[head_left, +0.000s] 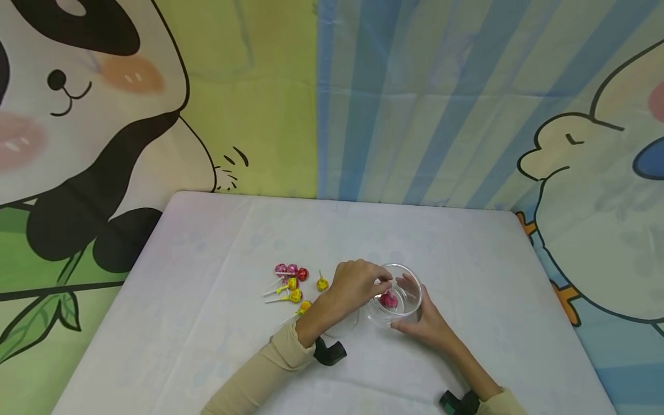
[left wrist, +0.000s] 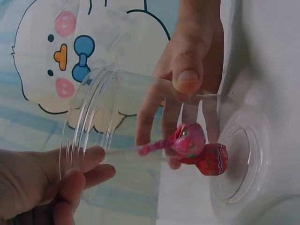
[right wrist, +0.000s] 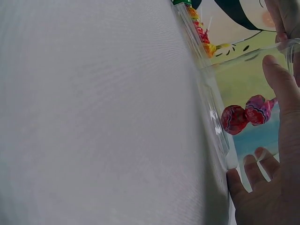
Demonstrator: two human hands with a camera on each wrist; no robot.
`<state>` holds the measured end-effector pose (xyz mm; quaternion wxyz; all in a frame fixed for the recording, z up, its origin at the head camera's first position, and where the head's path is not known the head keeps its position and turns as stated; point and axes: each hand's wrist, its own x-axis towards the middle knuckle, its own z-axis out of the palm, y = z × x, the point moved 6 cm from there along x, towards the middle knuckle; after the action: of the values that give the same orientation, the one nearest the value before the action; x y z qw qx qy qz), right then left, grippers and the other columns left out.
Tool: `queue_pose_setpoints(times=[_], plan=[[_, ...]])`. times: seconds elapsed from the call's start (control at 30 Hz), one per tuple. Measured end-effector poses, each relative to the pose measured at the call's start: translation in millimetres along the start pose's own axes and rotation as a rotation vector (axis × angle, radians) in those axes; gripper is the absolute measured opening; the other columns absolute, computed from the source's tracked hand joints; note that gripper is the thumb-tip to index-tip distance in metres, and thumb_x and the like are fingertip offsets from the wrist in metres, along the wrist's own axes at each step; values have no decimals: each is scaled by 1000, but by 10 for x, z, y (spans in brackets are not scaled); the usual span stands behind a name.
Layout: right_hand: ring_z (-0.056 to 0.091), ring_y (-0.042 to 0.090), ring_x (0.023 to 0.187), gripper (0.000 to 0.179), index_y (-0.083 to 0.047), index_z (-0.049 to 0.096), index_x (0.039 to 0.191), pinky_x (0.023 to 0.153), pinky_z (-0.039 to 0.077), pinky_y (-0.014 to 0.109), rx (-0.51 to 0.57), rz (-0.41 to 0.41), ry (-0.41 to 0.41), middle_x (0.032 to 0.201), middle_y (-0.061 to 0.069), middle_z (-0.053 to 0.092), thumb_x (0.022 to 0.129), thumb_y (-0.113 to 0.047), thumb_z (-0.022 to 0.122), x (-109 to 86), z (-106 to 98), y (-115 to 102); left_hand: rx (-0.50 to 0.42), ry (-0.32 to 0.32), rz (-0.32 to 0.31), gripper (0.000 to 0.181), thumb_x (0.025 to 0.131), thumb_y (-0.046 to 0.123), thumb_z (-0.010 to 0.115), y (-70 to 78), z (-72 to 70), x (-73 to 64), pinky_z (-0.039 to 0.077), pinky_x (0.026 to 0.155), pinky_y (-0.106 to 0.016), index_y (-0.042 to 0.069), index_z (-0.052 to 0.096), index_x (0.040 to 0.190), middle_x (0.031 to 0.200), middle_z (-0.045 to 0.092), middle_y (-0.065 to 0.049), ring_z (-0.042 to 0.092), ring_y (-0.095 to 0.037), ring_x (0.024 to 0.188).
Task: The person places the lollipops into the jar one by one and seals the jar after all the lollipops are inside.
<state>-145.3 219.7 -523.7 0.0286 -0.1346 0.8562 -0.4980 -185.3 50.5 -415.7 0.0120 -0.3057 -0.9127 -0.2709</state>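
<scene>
A clear jar [head_left: 396, 300] stands upright on the table, its mouth facing up. My left hand [head_left: 360, 282] reaches over the rim and pinches the white stick of a pink-wrapped lollipop [left wrist: 188, 139] inside the jar. Low in the jar, a red-wrapped lollipop [left wrist: 213, 160] sits beside the pink one, close to the bottom. Around the jar's right side curves my right hand [head_left: 429, 323], thumb on the near side and fingers on the far side, gripping it.
Left of my left hand lie several yellow lollipops [head_left: 294, 295] and a cluster of pink and red lollipops [head_left: 292, 270]. One yellow lollipop [head_left: 322, 284] lies apart, nearer the hand. A clear round piece [head_left: 344, 328] rests left of the jar, partly hidden by my left forearm.
</scene>
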Motion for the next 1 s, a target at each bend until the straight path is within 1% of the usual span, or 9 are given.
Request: queue_pose_setpoints(times=[0.1,0.2,0.3,0.37,0.43,0.57,0.7,0.87,1.0], plan=[[43,32,134,103,-13,26,150,105,22,7,9,-5,4,146,12,47,67,-15,88,2,7,0,-67,50,29,24,87,32,72,-38,23,-68,35,50,-11,22,74,110,102,76,8,51,2,55],[43,31,135,103,-11,27,150,104,21,5,22,-13,4,146,11,47,67,-14,88,9,16,-3,-181,175,91,33,85,29,75,-85,-4,-214,40,56,-6,19,71,117,110,74,5,53,3,55],[43,29,135,103,-12,26,150,105,21,6,21,-15,-2,146,10,47,68,-15,88,14,20,2,-281,301,155,41,82,25,78,-141,-88,-434,40,54,-3,15,68,120,113,72,2,51,4,53],[43,26,135,102,-14,26,150,105,20,6,19,-6,-3,146,8,48,68,-17,88,14,16,14,-333,339,170,43,81,22,79,-200,-139,-596,37,49,-4,14,67,121,112,71,1,49,6,50],[42,21,136,102,-16,27,150,105,20,4,30,0,-3,146,7,48,68,-17,88,13,6,25,-348,354,164,44,80,22,80,-278,-172,-763,35,47,-3,14,66,121,112,71,1,46,9,49],[41,13,136,101,-19,29,149,106,18,2,52,-6,3,146,9,48,67,-16,88,11,-15,35,-336,376,118,44,78,19,81,-489,-174,-1089,33,45,-3,13,67,119,109,71,0,41,11,47],[41,13,135,100,-21,29,149,106,19,2,54,-9,2,146,10,48,68,-16,88,9,-14,45,-312,404,42,45,74,12,84,-722,-149,-1372,33,45,-4,11,67,116,105,71,-3,39,12,48],[41,19,136,101,-22,28,149,105,18,2,47,10,-5,146,6,48,68,-17,88,9,2,60,-351,417,-83,49,71,6,84,-938,-184,-1613,33,43,-7,11,67,117,106,70,-5,41,12,47],[41,13,136,101,-25,28,149,105,18,2,50,14,-6,146,6,48,68,-17,88,11,3,55,-402,434,-172,45,75,9,82,-1044,-251,-1754,32,40,-10,11,67,117,110,70,-3,47,4,43]])
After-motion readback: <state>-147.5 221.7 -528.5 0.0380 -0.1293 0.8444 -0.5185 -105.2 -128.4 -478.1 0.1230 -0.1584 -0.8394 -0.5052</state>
